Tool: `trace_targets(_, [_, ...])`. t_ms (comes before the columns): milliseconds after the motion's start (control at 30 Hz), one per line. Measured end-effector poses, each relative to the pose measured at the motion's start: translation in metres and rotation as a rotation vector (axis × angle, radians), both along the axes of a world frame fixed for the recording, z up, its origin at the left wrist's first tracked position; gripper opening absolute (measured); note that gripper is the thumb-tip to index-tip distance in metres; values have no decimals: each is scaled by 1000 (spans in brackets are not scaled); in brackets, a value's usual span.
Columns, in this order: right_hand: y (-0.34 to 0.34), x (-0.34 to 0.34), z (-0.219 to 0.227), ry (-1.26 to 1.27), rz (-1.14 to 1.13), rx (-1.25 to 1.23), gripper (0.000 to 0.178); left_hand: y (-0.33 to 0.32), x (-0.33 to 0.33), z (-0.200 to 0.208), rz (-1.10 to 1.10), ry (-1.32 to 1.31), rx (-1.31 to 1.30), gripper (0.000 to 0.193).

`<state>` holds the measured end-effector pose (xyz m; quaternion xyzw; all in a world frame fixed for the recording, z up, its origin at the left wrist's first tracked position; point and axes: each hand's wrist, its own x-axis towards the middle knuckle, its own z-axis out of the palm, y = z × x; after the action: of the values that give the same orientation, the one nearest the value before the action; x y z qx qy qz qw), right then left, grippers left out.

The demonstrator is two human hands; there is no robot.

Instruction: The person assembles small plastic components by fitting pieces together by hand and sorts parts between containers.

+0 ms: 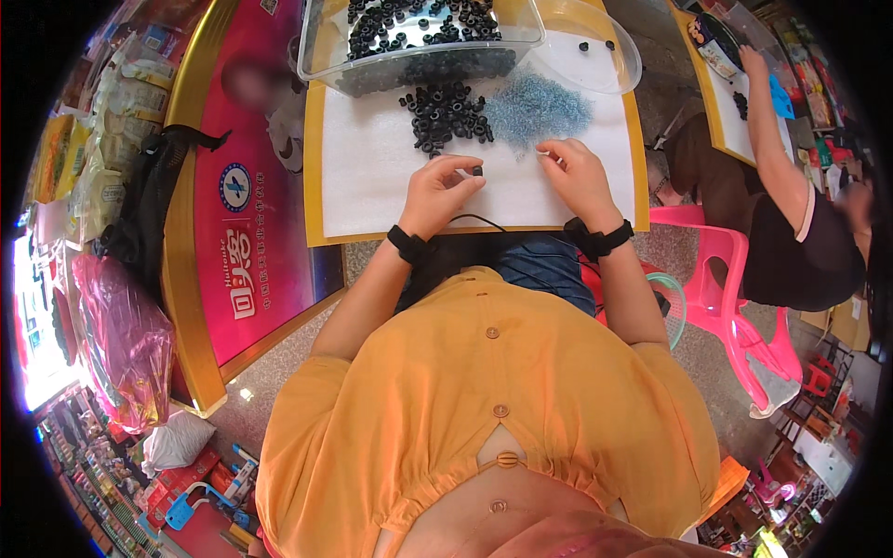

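Note:
My left hand [437, 197] is closed in a pinch, with a small black ring-shaped part [478, 171] between thumb and forefinger. To its right, my right hand [579, 184] has thumb and forefinger drawn together at the near edge of a pile of tiny translucent blue pieces [539, 107]. What those fingertips hold, if anything, is too small to make out. A heap of the same black parts [445, 116] lies left of the blue pile. Both hands are just above a white sheet [358, 186] on the yellow-edged table.
A clear plastic box [419, 65] of black parts stands at the table's far side. Beside it, a round clear lid [609, 70] carries two black parts. A pink board [260, 205] is at the left. Right are a pink chair [716, 279] and another person's arm [777, 149] at another table.

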<state>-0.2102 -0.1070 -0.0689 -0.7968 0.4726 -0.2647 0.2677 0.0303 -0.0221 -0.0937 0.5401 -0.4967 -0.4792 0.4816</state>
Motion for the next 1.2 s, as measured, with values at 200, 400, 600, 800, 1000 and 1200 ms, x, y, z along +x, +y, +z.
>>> trace_targets(200, [-11, 5, -3, 171, 9, -67, 19, 1, 1, 0, 4, 53, 28, 26])
trace_targets(400, [-17, 8, 0, 233, 8, -107, 19, 3, 1, 1, -8, 94, 21, 27])
trace_targets(600, [-9, 14, -11, -174, -22, 117, 21, 3, 0, 1, -10, 138, 80, 26])
trace_targets(800, [1, 18, 3, -550, -110, 736, 22, 2, 0, -2, -20, 139, 83, 26])
trace_targets(1000, [20, 28, 17, -647, -26, 767, 18, 2, -5, 6, -9, 34, 21, 27])
trace_targets(1200, [30, 39, 22, -653, 39, 757, 15, 1, -10, 19, -45, -137, -132, 25])
